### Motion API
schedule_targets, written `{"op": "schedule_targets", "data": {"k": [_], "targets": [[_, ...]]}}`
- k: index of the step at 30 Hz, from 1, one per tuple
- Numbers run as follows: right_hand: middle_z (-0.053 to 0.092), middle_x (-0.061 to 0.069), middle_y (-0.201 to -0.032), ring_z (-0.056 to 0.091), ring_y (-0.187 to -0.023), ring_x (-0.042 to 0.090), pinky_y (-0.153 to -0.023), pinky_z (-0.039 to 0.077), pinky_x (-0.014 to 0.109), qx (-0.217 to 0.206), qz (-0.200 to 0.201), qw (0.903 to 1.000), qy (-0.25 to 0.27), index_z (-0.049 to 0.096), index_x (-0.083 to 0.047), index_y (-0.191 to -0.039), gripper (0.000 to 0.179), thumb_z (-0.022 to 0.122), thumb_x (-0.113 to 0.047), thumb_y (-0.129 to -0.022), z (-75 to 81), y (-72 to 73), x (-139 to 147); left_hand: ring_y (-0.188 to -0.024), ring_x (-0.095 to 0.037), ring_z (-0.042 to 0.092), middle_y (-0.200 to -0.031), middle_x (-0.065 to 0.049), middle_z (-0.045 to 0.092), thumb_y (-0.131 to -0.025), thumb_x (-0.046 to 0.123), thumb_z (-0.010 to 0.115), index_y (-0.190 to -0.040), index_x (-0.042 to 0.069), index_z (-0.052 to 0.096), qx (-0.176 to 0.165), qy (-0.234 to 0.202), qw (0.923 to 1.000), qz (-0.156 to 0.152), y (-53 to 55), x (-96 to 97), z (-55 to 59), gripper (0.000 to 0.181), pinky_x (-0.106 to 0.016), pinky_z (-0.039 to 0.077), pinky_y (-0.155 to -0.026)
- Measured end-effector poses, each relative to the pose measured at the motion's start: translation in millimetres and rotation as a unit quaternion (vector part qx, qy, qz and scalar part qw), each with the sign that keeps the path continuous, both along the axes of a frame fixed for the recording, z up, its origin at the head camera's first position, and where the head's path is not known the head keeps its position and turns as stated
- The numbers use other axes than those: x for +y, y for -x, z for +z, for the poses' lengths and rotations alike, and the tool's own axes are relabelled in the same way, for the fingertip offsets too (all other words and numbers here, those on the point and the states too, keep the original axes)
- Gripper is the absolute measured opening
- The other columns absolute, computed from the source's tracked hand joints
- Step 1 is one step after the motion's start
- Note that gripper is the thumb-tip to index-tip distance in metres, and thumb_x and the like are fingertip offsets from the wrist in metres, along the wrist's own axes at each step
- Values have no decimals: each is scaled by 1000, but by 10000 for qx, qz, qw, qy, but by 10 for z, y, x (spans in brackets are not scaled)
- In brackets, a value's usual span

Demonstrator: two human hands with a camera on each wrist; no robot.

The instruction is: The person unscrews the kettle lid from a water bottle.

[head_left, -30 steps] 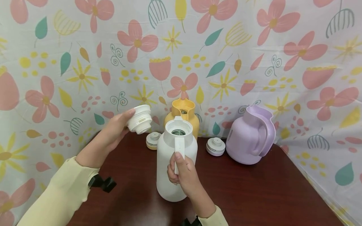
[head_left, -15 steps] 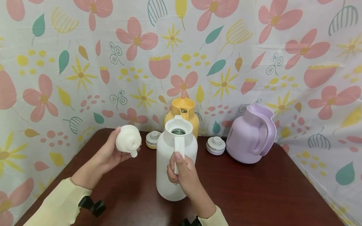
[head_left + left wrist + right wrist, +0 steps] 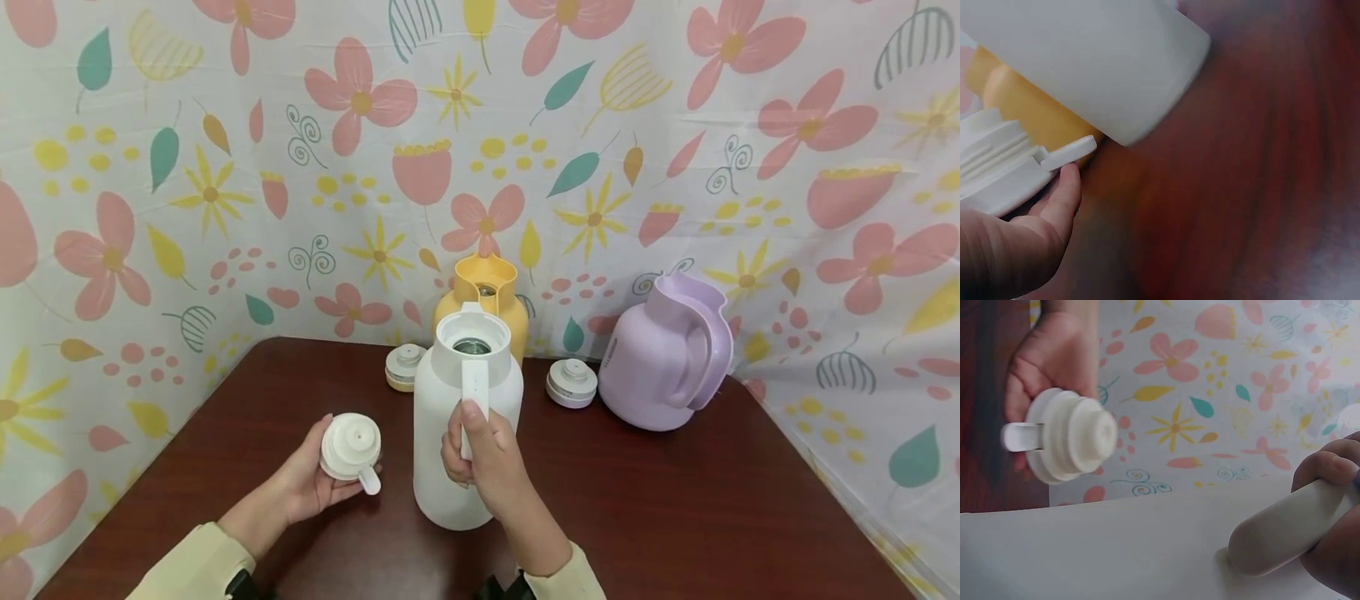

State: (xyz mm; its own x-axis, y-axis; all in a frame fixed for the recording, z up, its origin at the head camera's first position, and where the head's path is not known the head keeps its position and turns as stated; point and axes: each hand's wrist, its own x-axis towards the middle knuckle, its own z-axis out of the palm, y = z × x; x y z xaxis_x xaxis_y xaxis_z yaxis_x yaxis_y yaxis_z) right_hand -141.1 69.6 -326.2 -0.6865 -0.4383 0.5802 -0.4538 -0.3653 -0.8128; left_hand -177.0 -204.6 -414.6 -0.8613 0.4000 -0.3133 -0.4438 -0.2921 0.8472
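Observation:
My left hand (image 3: pixel 311 483) holds a white stopper lid (image 3: pixel 351 446) just above the table, its stepped underside turned up and its small tab pointing toward me. In the right wrist view the same lid (image 3: pixel 1072 436) shows its stacked rings, with fingers curled round the rim. My right hand (image 3: pixel 483 454) grips the handle (image 3: pixel 476 392) of a white thermos jug (image 3: pixel 442 450), which stands upright with its mouth uncovered and a shiny liner inside. The left wrist view shows the lid's tab (image 3: pixel 1069 153) beside a fingertip, with the jug's lower body beyond.
Behind the white jug stands a yellow jug (image 3: pixel 517 312), partly hidden. A yellow-edged lid (image 3: pixel 405 367) lies to its left, and a lilac-edged lid (image 3: pixel 572 383) to its right, beside a lilac jug (image 3: pixel 648 367). A flowered cloth (image 3: pixel 480 125) hangs behind the dark table (image 3: pixel 675 508).
My left hand has come down and toward me with the lid, turning it from sideways to underside up. My right hand and the white jug have stayed in place.

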Motion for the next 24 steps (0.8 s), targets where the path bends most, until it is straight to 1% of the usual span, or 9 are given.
{"op": "schedule_targets", "data": {"k": [3,8,10,12,16,19,20,22,24], "targets": [[26,17,-50,24,-39,20,-36,22,30,19,3,10000,-1,33,4,-78,53,30,-34,-114,5,0,-2,-99,-12,76,-104,1,79,-105,67,20,-108,33,69,-85,187,9998,4,-21,-14,-111,60,-27,59,-88],[26,17,-50,24,-39,20,-36,23,29,11,-3,10000,10,34,4,-77,53,30,-35,-114,5,1,-4,-97,-10,74,-103,5,78,-106,65,24,-119,26,68,-71,706,9975,21,-27,-27,-233,60,-31,59,-90],[25,17,-50,24,-40,18,-37,22,28,-16,28,10000,27,33,4,-77,53,31,-35,-114,3,5,-10,-95,-11,74,-102,4,78,-107,62,28,-124,21,67,-80,938,9955,144,-33,-25,-242,59,-33,60,-90],[25,17,-50,25,-40,15,-37,22,26,-39,73,10000,50,33,4,-78,53,31,-35,-114,1,10,-17,-93,-12,74,-98,4,78,-108,59,31,-124,17,67,-101,1140,9930,284,-44,-22,-227,57,-35,61,-89],[25,17,-50,25,-40,14,-37,22,25,-36,90,9999,72,33,4,-77,53,31,-35,-114,-3,13,-21,-84,-13,76,-87,2,78,-109,48,38,-114,8,70,-61,1630,9852,518,-58,-9,-170,52,-35,63,-82],[25,17,-50,25,-40,14,-37,22,27,-29,44,10000,62,33,5,-77,54,32,-35,-113,-6,10,-11,-78,-13,74,-81,2,75,-110,37,43,-114,-3,68,108,2147,9743,677,-66,11,-124,47,-33,63,-76],[25,17,-50,25,-40,14,-37,22,28,-32,33,10000,57,33,5,-77,55,32,-35,-113,-7,9,-8,-78,-12,72,-83,1,74,-110,33,44,-119,-9,65,197,2331,9696,711,-67,17,-110,47,-32,63,-75],[25,17,-50,25,-40,14,-37,21,30,-42,17,10000,46,33,5,-76,55,32,-36,-113,-8,9,-3,-80,-11,69,-88,-2,72,-109,23,46,-129,-16,57,358,2747,9572,838,-69,29,-84,46,-32,62,-72],[25,17,-50,26,-40,14,-37,21,30,-44,18,10000,56,33,5,-76,55,32,-35,-113,-8,11,-2,-83,-12,68,-98,-11,71,-108,15,45,-139,-20,48,564,3064,9464,856,-69,26,-75,47,-32,62,-73]]}}
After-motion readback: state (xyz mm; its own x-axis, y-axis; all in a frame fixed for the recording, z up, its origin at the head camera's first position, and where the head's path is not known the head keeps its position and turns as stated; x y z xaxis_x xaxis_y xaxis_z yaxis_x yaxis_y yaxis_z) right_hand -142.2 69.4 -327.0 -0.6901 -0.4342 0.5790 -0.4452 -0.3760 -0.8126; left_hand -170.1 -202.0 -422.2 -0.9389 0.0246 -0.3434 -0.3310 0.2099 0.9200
